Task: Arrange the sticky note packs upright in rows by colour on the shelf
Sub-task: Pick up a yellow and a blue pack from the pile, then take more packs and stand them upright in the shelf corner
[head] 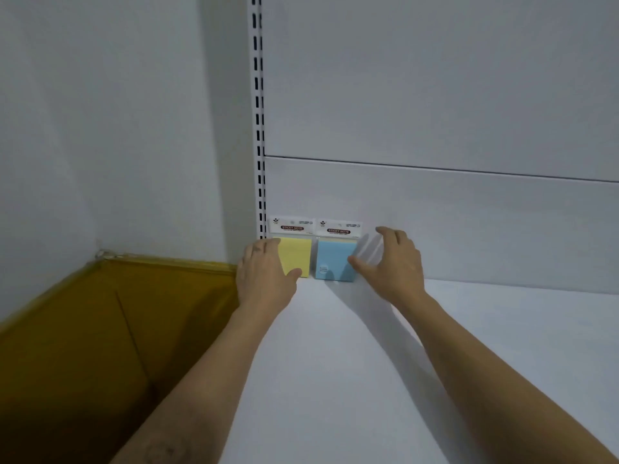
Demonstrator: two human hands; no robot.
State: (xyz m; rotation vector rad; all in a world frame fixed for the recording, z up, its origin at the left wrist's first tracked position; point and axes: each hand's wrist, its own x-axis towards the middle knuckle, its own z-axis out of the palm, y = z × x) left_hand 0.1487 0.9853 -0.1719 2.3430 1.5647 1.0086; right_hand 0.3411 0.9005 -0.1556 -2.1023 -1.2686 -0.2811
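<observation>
Now, in the head view, your left hand grips the yellow square sticky note pack, with the thumb on its front and the fingers curled over its left edge. The pack stands upright at the far left of the white shelf board, against the white back panel. The blue square sticky note pack stands just beside it on the right. Your right hand has its thumb touching that pack's right edge and its fingers curved; I cannot tell whether it is clamped on the pack. A brown cardboard box sits to the left.
</observation>
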